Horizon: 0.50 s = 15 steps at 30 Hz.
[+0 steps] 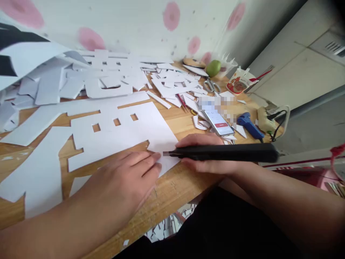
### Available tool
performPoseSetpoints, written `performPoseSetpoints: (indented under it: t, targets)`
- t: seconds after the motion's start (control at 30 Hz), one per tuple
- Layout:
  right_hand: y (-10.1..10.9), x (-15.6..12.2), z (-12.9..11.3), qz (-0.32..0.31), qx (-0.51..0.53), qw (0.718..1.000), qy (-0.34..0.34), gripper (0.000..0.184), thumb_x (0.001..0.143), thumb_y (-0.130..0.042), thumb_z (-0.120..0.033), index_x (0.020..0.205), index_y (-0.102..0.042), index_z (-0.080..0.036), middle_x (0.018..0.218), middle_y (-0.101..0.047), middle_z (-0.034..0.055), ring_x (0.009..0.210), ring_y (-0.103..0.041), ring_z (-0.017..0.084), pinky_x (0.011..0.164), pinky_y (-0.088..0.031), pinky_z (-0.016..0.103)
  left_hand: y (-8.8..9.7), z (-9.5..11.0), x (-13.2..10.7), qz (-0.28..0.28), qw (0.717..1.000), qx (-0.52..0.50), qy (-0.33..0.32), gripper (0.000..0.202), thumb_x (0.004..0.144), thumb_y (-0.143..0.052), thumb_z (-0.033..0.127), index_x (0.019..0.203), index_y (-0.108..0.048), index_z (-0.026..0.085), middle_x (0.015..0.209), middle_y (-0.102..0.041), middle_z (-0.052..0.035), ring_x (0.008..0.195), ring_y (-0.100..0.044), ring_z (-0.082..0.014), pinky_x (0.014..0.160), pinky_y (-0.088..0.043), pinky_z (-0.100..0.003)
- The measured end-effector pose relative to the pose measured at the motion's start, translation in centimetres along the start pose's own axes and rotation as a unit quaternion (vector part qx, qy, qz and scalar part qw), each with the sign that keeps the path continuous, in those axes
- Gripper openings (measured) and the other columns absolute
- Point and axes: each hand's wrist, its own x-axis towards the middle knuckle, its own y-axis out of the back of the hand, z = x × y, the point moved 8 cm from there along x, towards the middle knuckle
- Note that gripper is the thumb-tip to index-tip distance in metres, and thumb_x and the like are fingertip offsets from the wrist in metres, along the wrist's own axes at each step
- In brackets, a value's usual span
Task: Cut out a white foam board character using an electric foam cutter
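A large white sheet (113, 138) with cut-out shapes lies flat on the wooden table (172, 192). My left hand (126, 178) rests palm down on its near edge, fingers stretched out flat and together, pressing it down. My right hand (207, 153) is closed around a long black utility knife (226, 152), held nearly level. Its short blade tip touches the sheet's right edge, just beside my left fingertips.
Heaps of white offcuts (81, 77) cover the table's far side. A phone (219, 123), scissors (211, 85), a green fruit (214, 68), a blue tool (250, 125) and a snack carton (237, 83) sit at the right. Paper scraps lie on the floor below the table edge.
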Motion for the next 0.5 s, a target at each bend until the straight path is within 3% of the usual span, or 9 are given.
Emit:
performPoseSetpoints:
  t: [0.1,0.5]
  targets:
    - [-0.12,0.23,-0.45,0.016,-0.001,0.999,0.04,0.023,0.082,-0.074,-0.023,0.104,-0.071,-0.018,0.086,-0.077,0.0028,0.072,-0.071,0.012,0.068,-0.056,0.02,0.27,-0.03,0.23,-0.005,1.0,0.008,0.007,0.04,0.095,-0.035,0.008,0.104,-0.074,0.011,0.117,-0.075,-0.0123,0.105,-0.069,-0.0298,0.083,-0.063,-0.046]
    - [-0.51,0.23,-0.83,0.025,-0.024,0.998,0.048,0.021,0.084,-0.072,-0.021,0.105,-0.067,-0.019,0.085,-0.075,0.0021,0.072,-0.071,0.013,0.065,-0.056,0.021,0.59,0.04,-0.09,0.006,1.0,0.024,0.009,0.039,0.096,-0.035,0.007,0.105,-0.074,0.011,0.115,-0.076,-0.0108,0.103,-0.069,-0.0288,0.081,-0.062,-0.044]
